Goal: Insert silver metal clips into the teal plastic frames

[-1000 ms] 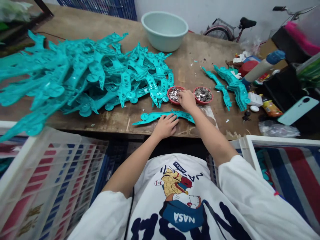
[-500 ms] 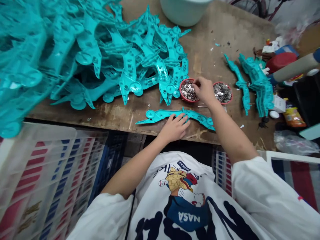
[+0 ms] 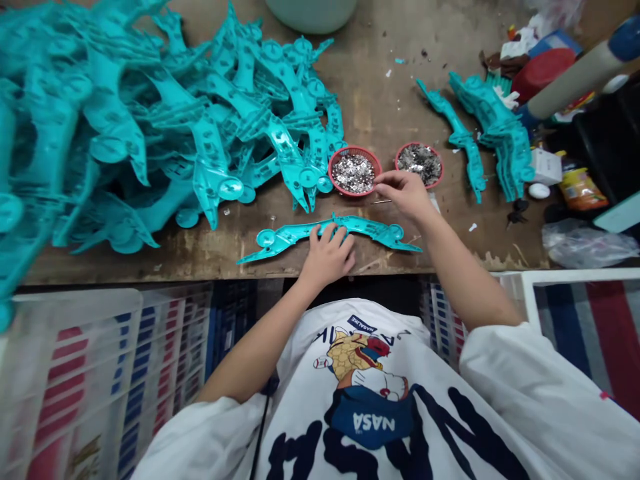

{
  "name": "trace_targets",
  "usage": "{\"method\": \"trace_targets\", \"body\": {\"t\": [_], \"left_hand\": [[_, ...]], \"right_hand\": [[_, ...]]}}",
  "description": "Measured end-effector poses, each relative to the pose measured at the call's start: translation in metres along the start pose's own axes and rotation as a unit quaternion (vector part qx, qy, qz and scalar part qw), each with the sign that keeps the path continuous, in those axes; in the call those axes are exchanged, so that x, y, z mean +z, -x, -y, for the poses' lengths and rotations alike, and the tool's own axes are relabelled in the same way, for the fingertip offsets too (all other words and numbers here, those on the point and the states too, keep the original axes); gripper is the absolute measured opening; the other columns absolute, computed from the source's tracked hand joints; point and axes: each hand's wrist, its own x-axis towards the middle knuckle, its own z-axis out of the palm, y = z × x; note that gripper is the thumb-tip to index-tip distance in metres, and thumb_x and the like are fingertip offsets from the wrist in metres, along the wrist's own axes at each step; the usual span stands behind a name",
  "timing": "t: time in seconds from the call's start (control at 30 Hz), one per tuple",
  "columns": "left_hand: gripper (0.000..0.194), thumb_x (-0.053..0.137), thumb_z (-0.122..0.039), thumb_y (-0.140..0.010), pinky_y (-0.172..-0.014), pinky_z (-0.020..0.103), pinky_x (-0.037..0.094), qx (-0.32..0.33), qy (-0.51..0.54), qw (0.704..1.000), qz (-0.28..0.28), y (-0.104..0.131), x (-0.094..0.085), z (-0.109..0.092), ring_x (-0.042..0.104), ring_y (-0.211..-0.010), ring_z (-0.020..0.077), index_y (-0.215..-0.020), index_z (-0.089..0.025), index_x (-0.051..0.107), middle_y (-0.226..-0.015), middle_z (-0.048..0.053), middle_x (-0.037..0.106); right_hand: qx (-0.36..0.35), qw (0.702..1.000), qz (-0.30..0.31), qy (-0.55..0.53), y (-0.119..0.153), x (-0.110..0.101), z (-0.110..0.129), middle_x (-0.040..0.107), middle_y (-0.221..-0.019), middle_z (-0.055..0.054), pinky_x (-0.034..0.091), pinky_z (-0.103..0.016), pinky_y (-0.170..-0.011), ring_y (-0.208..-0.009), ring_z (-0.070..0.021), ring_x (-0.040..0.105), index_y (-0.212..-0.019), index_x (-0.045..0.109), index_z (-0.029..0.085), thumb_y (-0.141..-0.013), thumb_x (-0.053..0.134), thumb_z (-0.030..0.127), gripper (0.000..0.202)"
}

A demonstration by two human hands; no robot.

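Observation:
A long, arched teal plastic part (image 3: 370, 227) lies along the front of the table. My left hand (image 3: 327, 253) rests on its middle, fingers spread over it and thumb apart. My right hand (image 3: 407, 193) is closed in a pinch at the right rim of a red basket (image 3: 355, 172) full of small shiny metal pieces. Whatever sits between those fingertips is too small to make out. Behind my right hand stands a second red basket (image 3: 419, 164) with similar grey metal pieces. A thin metal rod (image 3: 381, 201) lies just below the pinching fingers.
A big heap of teal parts (image 3: 210, 133) covers the left of the table. More teal parts (image 3: 495, 130) lie stacked at the right, near a white box (image 3: 546, 167) and a clear plastic bag (image 3: 590, 243). A pale tub (image 3: 313, 13) stands at the back.
My right hand has drawn back from over the metal pieces to the basket's rim, still pinched. My left hand stays on the teal part. The camera view has shifted.

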Motion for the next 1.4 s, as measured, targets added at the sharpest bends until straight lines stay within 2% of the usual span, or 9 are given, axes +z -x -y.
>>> {"method": "trace_targets", "body": {"t": [0.13, 0.3, 0.5, 0.63, 0.8, 0.97, 1.13, 1.27, 1.4], "left_hand": [[0.034, 0.064, -0.033, -0.111, -0.131, 0.073, 0.041, -0.008, 0.001, 1.000, 0.006, -0.002, -0.001, 0.002, 0.060, -0.155, 0.0461, -0.140, -0.022, 0.077, -0.158, 0.021, 0.075], [0.036, 0.061, -0.034, -0.111, -0.128, 0.071, 0.044, -0.003, -0.013, 1.000, 0.010, -0.003, -0.002, 0.003, 0.059, -0.154, 0.0473, -0.140, -0.019, 0.078, -0.157, 0.024, 0.074], [0.035, 0.061, -0.031, -0.112, -0.126, 0.068, 0.047, 0.007, -0.042, 0.999, -0.017, -0.001, 0.000, 0.004, 0.061, -0.152, 0.0456, -0.139, -0.020, 0.080, -0.154, 0.022, 0.076], [0.035, 0.063, -0.029, -0.109, -0.128, 0.068, 0.046, 0.004, -0.034, 0.999, -0.014, 0.000, -0.002, 0.003, 0.061, -0.152, 0.0452, -0.138, -0.021, 0.081, -0.154, 0.022, 0.077], [0.034, 0.063, -0.029, -0.109, -0.130, 0.068, 0.046, -0.004, -0.030, 1.000, 0.003, -0.001, -0.005, 0.001, 0.062, -0.153, 0.0442, -0.137, -0.021, 0.081, -0.155, 0.022, 0.076], [0.034, 0.064, -0.028, -0.110, -0.129, 0.070, 0.045, -0.001, -0.021, 1.000, 0.011, -0.001, -0.004, 0.001, 0.062, -0.152, 0.0448, -0.138, -0.021, 0.082, -0.156, 0.021, 0.076], [0.032, 0.064, -0.030, -0.112, -0.128, 0.071, 0.045, 0.007, -0.019, 1.000, 0.014, -0.001, -0.005, 0.000, 0.064, -0.150, 0.0446, -0.137, -0.022, 0.082, -0.155, 0.021, 0.076], [0.033, 0.061, -0.029, -0.114, -0.129, 0.072, 0.045, 0.010, -0.014, 1.000, 0.018, 0.000, -0.007, -0.002, 0.065, -0.149, 0.0441, -0.138, -0.022, 0.082, -0.155, 0.020, 0.077], [0.037, 0.063, -0.028, -0.112, -0.132, 0.072, 0.042, -0.006, 0.010, 0.999, 0.035, 0.000, -0.009, -0.003, 0.063, -0.151, 0.0443, -0.143, -0.025, 0.082, -0.154, 0.019, 0.078]], "right_hand": [[0.052, 0.998, -0.014, -0.023, 0.045, -0.006, -0.004, 0.085, -0.099, -0.006, 0.067, -0.043, -0.089, -0.087, -0.0251, 0.078, -0.106, 0.089, 0.023, -0.085, 0.086, 0.046, 0.031], [-0.018, 0.996, -0.048, 0.072, 0.060, -0.007, 0.004, 0.087, -0.105, -0.010, 0.063, -0.042, -0.090, -0.096, -0.0283, 0.079, -0.103, 0.091, 0.022, -0.092, 0.076, 0.043, 0.028], [-0.084, 0.986, -0.026, 0.145, 0.029, -0.003, 0.037, 0.089, -0.107, -0.009, 0.065, -0.043, -0.094, -0.092, -0.0272, 0.078, -0.108, 0.091, 0.021, -0.096, 0.074, 0.029, 0.022], [-0.091, 0.978, -0.009, 0.189, -0.003, 0.003, 0.048, 0.089, -0.111, -0.008, 0.065, -0.043, -0.100, -0.098, -0.0276, 0.079, -0.113, 0.089, 0.021, -0.097, 0.068, 0.020, 0.026], [-0.089, 0.945, 0.020, 0.313, -0.047, 0.011, 0.030, 0.087, -0.126, -0.013, 0.058, -0.056, -0.116, -0.123, -0.0377, 0.077, -0.123, 0.089, 0.020, -0.102, 0.064, 0.017, 0.032], [-0.088, 0.905, 0.063, 0.411, -0.077, 0.026, 0.004, 0.080, -0.139, -0.020, 0.047, -0.073, -0.121, -0.145, -0.0507, 0.059, -0.130, 0.089, 0.019, -0.109, 0.063, 0.024, 0.034], [-0.119, 0.898, 0.076, 0.417, -0.091, 0.038, -0.012, 0.079, -0.131, -0.020, 0.048, -0.072, -0.116, -0.140, -0.0498, 0.058, -0.122, 0.088, 0.018, -0.114, 0.064, 0.033, 0.029], [-0.129, 0.900, 0.069, 0.411, -0.092, 0.036, -0.018, 0.079, -0.126, -0.020, 0.051, -0.073, -0.118, -0.137, -0.0484, 0.060, -0.114, 0.084, 0.018, -0.120, 0.056, 0.042, 0.037], [-0.111, 0.931, 0.035, 0.345, -0.085, 0.027, -0.014, 0.079, -0.126, -0.017, 0.057, -0.065, -0.120, -0.132, -0.0426, 0.069, -0.119, 0.079, 0.021, -0.122, 0.055, 0.051, 0.039]]}}
